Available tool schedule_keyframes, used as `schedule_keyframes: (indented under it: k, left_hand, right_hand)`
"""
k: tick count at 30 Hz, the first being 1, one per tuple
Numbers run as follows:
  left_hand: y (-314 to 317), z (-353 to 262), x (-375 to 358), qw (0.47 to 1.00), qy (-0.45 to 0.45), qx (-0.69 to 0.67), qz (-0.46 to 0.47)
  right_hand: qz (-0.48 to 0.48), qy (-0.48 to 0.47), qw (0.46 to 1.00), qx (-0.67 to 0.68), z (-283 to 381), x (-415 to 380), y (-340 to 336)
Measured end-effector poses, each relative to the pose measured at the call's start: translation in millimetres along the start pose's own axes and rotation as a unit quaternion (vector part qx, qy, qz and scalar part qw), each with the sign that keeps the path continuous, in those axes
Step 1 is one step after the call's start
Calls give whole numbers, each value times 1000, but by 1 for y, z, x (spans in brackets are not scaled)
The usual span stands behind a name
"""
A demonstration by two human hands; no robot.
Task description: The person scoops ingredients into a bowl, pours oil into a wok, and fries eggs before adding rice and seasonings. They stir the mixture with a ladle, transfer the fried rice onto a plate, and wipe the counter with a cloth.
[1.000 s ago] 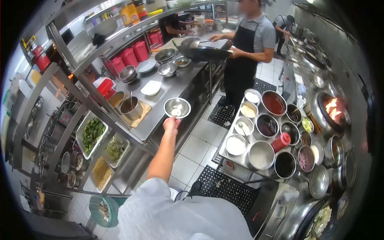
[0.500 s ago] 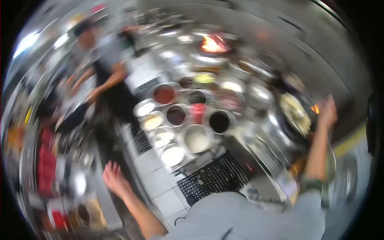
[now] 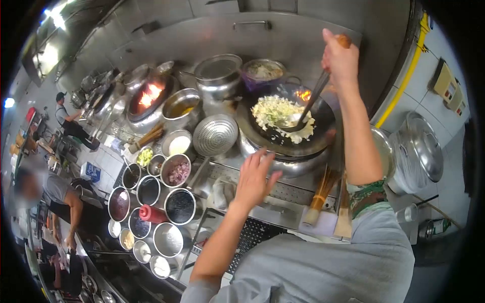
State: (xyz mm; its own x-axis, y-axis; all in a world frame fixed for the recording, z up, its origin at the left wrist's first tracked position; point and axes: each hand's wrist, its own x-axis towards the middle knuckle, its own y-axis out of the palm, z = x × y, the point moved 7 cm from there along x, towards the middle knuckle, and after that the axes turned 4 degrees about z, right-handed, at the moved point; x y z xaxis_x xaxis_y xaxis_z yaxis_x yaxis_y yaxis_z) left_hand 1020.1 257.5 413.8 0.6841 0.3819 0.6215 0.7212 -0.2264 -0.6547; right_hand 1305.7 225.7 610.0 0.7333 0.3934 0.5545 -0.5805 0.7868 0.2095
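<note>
My right hand (image 3: 341,60) is wrapped round the wooden end of a ladle (image 3: 315,95), raised high over the right side of the stove. The ladle slants down into a dark wok (image 3: 326,118), its bowl resting among pale, rice-like food mixed with chopped greens (image 3: 268,113). Flame shows at the wok's far side. My left hand (image 3: 254,177) is empty, fingers spread, just in front of the wok's near rim. Left of it lie a folded cloth (image 3: 222,193) and a perforated strainer (image 3: 215,135).
Several metal pots of sauces and ingredients stand at the left, with a red squeeze bottle (image 3: 152,214) among them. Fire burns in another burner (image 3: 150,96) farther left. A bamboo brush (image 3: 318,199) lies at the stove's front edge. A co-worker (image 3: 70,199) stands at far left.
My view has swung right to the wok. My left hand has come from above the left-hand counter to the wok's front. My right hand now clearly grips the ladle.
</note>
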Motion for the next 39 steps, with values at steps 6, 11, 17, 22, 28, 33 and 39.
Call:
schedule_keyframes:
  k: [6,11,17,22,28,33,39]
  left_hand:
    - [80,45,9,994,6,-41,102]
    - [41,-11,22,995,-32,-59,75]
    - [64,23,-49,993,-1,-4,122]
    - [-5,-15,17,997,9,-35,69]
    - [74,50,-21,995,7,-8,99]
    - [36,32,-9,992,27,-10,122]
    - [80,73,23,983,-15,-6,181]
  right_hand:
    - [1,76,997,-5,-38,62,-18]
    - [-8,131,990,53,-30,60,-43]
    - [-84,21,991,107,-7,37,-69]
    - [-94,72,990,77,5,33,-56]
    - [-72,47,996,-28,-12,10,5]
    - [-53,46,997,22,-1,43,-25]
    - [-37,17,998,49,-21,49,-40]
